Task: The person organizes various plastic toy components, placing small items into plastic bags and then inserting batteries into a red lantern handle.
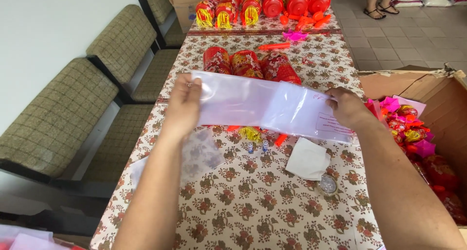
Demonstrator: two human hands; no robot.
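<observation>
A clear plastic bag [258, 106] is stretched flat between both my hands above a table covered in a floral cloth [253, 201]. My left hand [184, 106] pinches the bag's left end and my right hand [346, 106] grips its right end. Just beyond the bag lie three red lanterns [248, 64] side by side. Under the bag a yellow tassel [250, 133] and orange plastic pieces [280, 139] show, partly hidden.
A white folded cloth [307, 158], a small round tape roll [328, 185] and two small batteries [258, 147] lie near me. More red lanterns [265, 4] line the far end. An open cardboard box [428, 118] of lantern parts stands right; padded chairs [73, 109] left. A person's feet [380, 9] are far off.
</observation>
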